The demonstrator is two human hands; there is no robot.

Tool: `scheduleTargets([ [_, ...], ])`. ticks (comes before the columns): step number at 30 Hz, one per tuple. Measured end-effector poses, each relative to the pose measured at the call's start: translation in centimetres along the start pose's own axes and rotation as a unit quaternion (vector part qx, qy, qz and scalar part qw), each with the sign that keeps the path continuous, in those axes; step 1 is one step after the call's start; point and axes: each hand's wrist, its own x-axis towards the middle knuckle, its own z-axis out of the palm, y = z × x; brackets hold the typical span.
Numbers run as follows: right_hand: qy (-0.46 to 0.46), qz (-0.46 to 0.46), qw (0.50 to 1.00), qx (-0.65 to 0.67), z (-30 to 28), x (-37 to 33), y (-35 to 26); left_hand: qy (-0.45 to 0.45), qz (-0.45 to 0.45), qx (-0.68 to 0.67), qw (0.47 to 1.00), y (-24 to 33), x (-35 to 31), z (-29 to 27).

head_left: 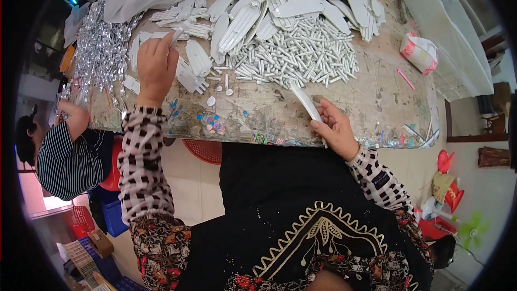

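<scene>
Right hand: the right hand point(335, 129) grips a long white plastic piece point(306, 101) by its near end, thumb on one side and fingers on the other – a hold that leaves most of its length free and in sight.
Held piece: it slants over the table point(253, 112) near the front edge, its far end at the border of the rod heap; whether it touches the rods cannot be told.
Left hand: the left hand point(154, 70) is over the panels to the left, fingers curled and thumb close to the forefinger; a small pale part shows at the tips, but I cannot tell whether it is pinched.
White rods: the short white rods point(307, 48) lie heaped mid-table, probably so that either hand can reach them.
White panels: rounded, ribbed panels point(237, 28) are piled behind and left of the rods – likely set back because they are bulkier.
Strays: a lone rod point(226, 82) and an oval white cap point(211, 101) lie just in front of the heaps.
Silver parts: a shiny heap point(102, 43) sits at the far left, seemingly to keep kinds apart.
Right side: a tissue pack point(419, 54) and pink stick point(405, 78) lie well apart from the rods, perhaps to avoid mixing.
</scene>
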Motion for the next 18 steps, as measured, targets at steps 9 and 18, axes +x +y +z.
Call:
scheduleTargets([
  [9,-0.07,-0.036,0.995,-0.053,1.0,-0.1,-5.7,-0.1,-0.445,-0.709,0.538,16.2,-1.7,-0.1],
  [18,0.027,-0.155,0.938,-0.309,-0.2,-0.8,-6.2,-0.067,-0.462,-0.862,0.198,25.7,2.0,-0.6],
])
